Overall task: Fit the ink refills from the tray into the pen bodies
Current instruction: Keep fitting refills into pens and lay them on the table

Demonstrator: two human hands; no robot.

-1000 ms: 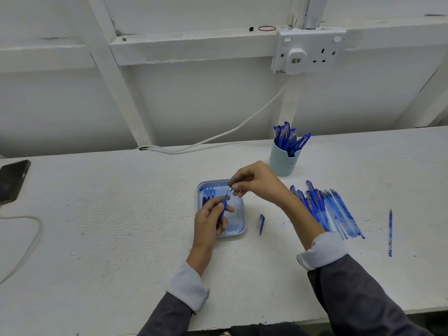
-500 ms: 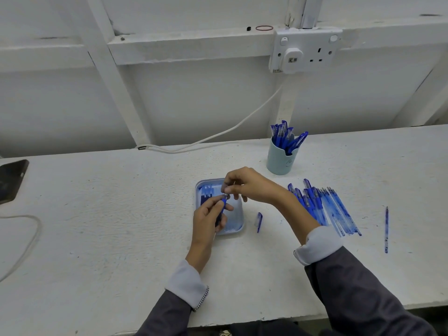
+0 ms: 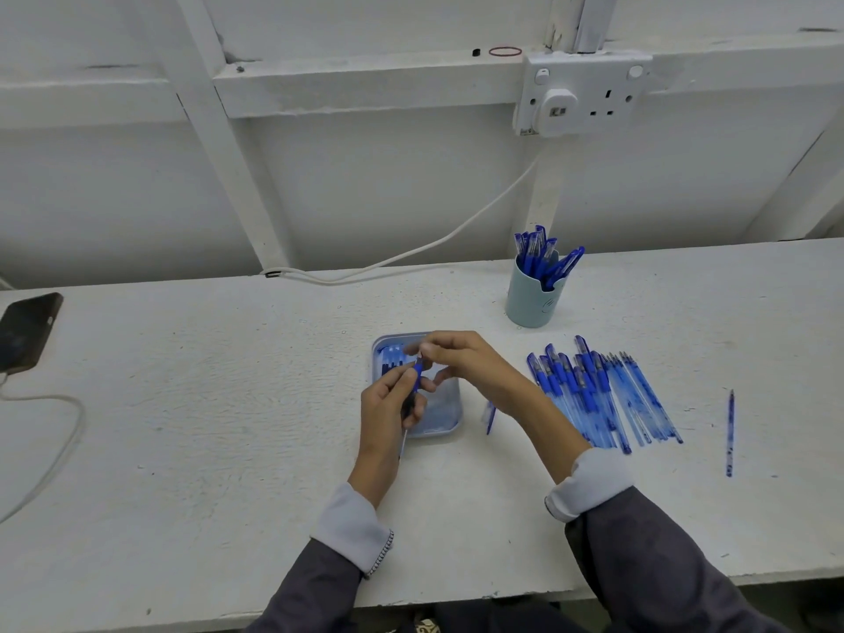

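Observation:
Over a small blue tray my left hand grips a blue pen body, holding it upright. My right hand pinches the pen's top end with its fingertips; the small part there is blurred and mostly hidden. Blue pieces lie in the tray's far left corner. A loose blue cap rests on the table just right of the tray, partly behind my right forearm.
A fan of pen bodies and refills lies to the right. One single refill lies further right. A pale green cup holds several pens. A phone with its cable sits at far left.
My right hand has closed in on the top of the pen held by my left hand. Both hands stay over the tray.

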